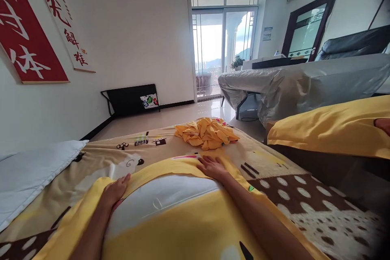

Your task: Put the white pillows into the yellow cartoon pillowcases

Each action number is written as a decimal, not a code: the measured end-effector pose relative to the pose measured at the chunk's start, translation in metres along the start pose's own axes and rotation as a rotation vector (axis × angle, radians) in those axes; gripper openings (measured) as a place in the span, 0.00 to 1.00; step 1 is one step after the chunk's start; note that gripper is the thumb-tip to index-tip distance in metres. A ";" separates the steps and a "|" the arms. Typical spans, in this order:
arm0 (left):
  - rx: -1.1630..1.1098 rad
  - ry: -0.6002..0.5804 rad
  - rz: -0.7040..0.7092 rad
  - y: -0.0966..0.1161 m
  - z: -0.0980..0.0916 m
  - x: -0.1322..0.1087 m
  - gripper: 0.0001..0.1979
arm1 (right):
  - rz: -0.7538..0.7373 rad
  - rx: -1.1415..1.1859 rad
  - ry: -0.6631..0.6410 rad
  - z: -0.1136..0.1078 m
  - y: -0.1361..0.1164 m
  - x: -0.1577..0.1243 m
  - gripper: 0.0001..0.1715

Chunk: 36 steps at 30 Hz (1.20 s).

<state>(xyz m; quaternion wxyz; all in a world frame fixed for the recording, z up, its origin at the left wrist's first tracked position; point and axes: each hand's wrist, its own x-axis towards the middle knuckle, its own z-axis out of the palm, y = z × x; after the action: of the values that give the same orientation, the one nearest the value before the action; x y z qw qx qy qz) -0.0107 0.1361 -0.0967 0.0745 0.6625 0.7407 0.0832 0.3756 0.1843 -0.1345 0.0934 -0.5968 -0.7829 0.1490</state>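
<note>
A yellow pillowcase [170, 166] lies on the bed in front of me, and a white pillow [179, 187] shows through its wide opening. More yellow cloth covers the near part of the pillow. My right hand [213, 167] rests flat on the far edge of the pillowcase, fingers spread. On the left edge of the opening lies my left hand [115, 191], its fingers stretched out over the cloth and partly hidden from view. Just beyond my right hand sits a crumpled heap of orange-yellow cloth [207, 133].
A patterned beige and brown blanket [292, 195] covers the bed. Another white pillow [39, 174] lies at the left. To the right is a yellow-covered pillow [332, 126]. Beyond stand a plastic-covered table [289, 85] and a folded black item [131, 99] against the wall.
</note>
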 end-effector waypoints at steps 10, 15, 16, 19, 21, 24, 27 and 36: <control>-0.200 -0.006 0.040 0.001 -0.056 -0.014 0.31 | 0.114 0.070 0.005 -0.026 0.045 -0.038 0.31; -0.222 -0.074 0.473 0.096 -0.097 -0.055 0.25 | -0.076 0.097 0.004 -0.076 0.007 -0.049 0.33; -0.201 -0.132 0.603 0.120 -0.092 -0.065 0.24 | -0.135 0.100 -0.004 -0.078 -0.003 -0.052 0.33; -0.074 -0.283 0.837 0.175 -0.053 -0.090 0.25 | -0.256 0.073 -0.005 -0.065 -0.029 -0.060 0.40; -0.022 -0.374 0.862 0.187 -0.018 -0.100 0.27 | -0.258 0.043 0.018 -0.045 -0.038 -0.064 0.38; 0.005 -0.440 0.832 0.181 0.014 -0.107 0.29 | -0.194 0.025 0.083 -0.022 -0.041 -0.066 0.29; 0.060 -0.407 0.884 0.179 0.008 -0.108 0.26 | -0.097 0.010 0.182 -0.020 -0.037 -0.067 0.20; 0.512 -0.340 0.951 0.275 -0.045 -0.084 0.12 | 0.140 0.106 0.414 -0.057 -0.019 -0.072 0.16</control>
<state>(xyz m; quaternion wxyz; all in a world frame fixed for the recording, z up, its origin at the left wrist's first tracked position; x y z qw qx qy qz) 0.2557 0.0816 0.0081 -0.0160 0.9242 0.3348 -0.1829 0.3959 0.1176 -0.0723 0.2729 -0.6618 -0.6947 0.0701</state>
